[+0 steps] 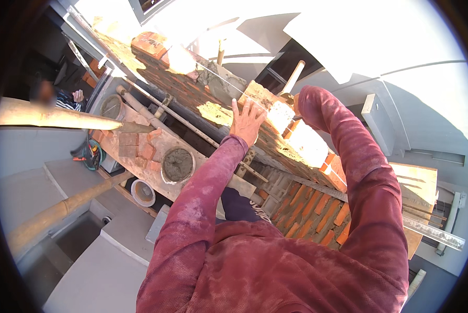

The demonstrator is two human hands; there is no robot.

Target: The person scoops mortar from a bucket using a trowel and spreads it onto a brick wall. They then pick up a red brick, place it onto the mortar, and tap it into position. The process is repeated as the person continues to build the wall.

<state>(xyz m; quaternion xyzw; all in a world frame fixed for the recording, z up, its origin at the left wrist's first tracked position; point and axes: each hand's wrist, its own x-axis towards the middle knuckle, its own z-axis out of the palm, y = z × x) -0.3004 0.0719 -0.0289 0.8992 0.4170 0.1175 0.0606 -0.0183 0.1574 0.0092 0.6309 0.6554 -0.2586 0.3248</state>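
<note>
My left hand [247, 123] lies with its fingers spread against the near side of a brick [261, 97] on top of the brick wall [166, 86]. A taut pale string [221, 79] runs along the wall top, close to my fingertips. Grey mortar [219, 83] is spread on the wall just left of that brick. My right hand [297, 104] is at the far side of the same course, bent back at the wrist. The sleeve hides most of its fingers, so what it holds, if anything, cannot be made out. More bricks [334, 169] sit to the right in strong sunlight.
On a plank platform [140, 175] at left stand a bucket of mortar [177, 165], another bucket [112, 107] and loose bricks [148, 151]. A white bucket [142, 193] is below. Bamboo poles [62, 115] cross the left side. Another person [67, 99] is at far left.
</note>
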